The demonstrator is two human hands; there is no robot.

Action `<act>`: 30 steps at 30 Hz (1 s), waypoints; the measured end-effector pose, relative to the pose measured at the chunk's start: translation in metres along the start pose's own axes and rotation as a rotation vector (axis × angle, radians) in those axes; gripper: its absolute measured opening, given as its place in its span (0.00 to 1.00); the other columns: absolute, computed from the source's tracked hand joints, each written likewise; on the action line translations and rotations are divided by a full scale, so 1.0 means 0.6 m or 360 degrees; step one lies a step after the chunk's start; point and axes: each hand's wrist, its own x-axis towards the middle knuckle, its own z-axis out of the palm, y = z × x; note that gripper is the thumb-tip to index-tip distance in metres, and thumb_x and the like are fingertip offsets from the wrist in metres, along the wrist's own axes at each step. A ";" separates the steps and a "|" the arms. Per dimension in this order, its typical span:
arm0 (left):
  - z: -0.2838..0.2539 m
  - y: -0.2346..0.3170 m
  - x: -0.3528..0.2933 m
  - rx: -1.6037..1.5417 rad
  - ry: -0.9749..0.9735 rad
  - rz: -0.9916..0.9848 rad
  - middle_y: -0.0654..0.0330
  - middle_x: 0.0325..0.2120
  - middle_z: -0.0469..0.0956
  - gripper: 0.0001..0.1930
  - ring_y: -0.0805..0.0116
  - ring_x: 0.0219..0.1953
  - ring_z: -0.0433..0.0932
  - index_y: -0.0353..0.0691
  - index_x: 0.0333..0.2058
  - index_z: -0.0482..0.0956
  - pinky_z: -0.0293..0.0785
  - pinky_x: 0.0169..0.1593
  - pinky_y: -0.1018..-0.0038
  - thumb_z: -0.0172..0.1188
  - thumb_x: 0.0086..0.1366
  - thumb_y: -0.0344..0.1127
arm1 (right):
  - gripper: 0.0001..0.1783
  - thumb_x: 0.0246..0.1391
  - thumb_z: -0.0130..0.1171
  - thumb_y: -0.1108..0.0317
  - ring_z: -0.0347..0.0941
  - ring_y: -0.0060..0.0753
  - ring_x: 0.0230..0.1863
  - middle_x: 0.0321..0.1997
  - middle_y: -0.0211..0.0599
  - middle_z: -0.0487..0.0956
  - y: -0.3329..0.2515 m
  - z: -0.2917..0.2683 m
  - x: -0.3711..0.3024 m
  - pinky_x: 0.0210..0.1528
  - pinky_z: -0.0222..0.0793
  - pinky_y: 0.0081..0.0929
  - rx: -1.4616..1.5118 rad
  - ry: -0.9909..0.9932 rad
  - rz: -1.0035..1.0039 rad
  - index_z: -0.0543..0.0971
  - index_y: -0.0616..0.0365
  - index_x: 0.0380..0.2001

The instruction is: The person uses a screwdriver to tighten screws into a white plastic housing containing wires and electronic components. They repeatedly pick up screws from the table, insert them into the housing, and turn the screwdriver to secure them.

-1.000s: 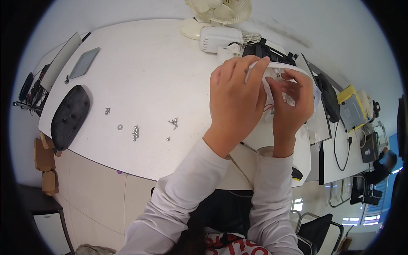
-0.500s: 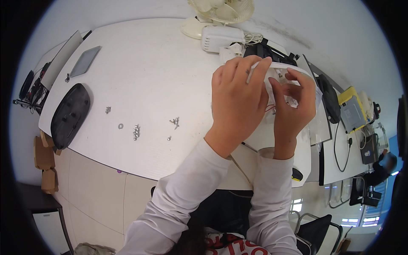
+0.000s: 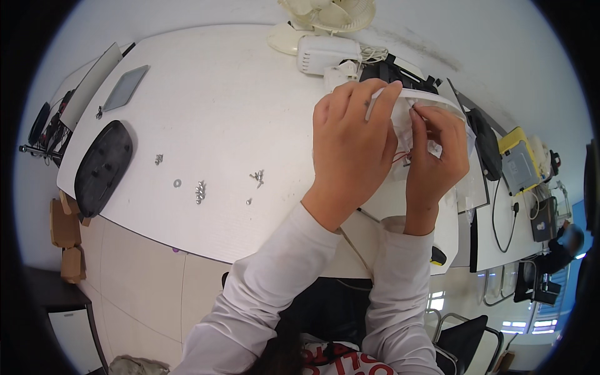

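A white plastic housing [image 3: 431, 95] with a curved rim is in front of me, right of the table's middle, mostly covered by my hands. My left hand [image 3: 351, 137] is closed on its left side, fingers bent over the rim. Inside that rim, my right hand [image 3: 440, 150] pinches with thumb and forefinger; what sits between the fingertips is too small to make out. Thin red wires [image 3: 401, 155] show between the two hands. Small groups of screws [image 3: 200, 192] and a flat washer [image 3: 177, 183] lie to the left on the white table.
At the far left are a black oval base [image 3: 103, 169] and a grey tablet-like panel [image 3: 127, 87]. A cream fan [image 3: 331, 14] and a white boxy part [image 3: 325, 55] with a coiled cord stand at the back. A yellow-and-grey case [image 3: 520, 164] lies right; another person [image 3: 565, 244] sits beyond.
My right thumb and forefinger have come together inside the housing's rim, where they were apart before. My left hand keeps its grip, almost unmoved.
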 end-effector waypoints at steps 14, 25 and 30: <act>-0.003 -0.002 -0.002 0.0031 0.0004 0.0009 0.63 0.43 0.72 0.25 0.62 0.44 0.69 0.47 0.48 0.73 0.62 0.46 0.67 0.59 0.47 0.25 | 0.09 0.42 0.66 0.78 0.70 0.20 0.23 0.29 0.31 0.77 -0.006 0.000 -0.002 0.21 0.64 0.14 0.0006 -0.0037 0.0116 0.78 0.59 0.29; -0.002 -0.003 -0.001 0.0022 0.0004 0.0015 0.63 0.43 0.72 0.25 0.62 0.44 0.69 0.46 0.48 0.73 0.62 0.46 0.67 0.59 0.47 0.26 | 0.08 0.43 0.64 0.79 0.70 0.19 0.22 0.30 0.31 0.77 -0.005 0.001 -0.008 0.20 0.63 0.13 0.0019 -0.0017 0.0125 0.79 0.59 0.30; -0.002 0.000 -0.002 0.0004 -0.0014 0.0003 0.63 0.44 0.72 0.25 0.62 0.44 0.69 0.46 0.48 0.73 0.62 0.46 0.67 0.59 0.47 0.26 | 0.07 0.44 0.65 0.76 0.70 0.18 0.21 0.31 0.31 0.77 -0.021 -0.001 0.001 0.19 0.63 0.13 0.0077 -0.0015 0.0320 0.78 0.59 0.29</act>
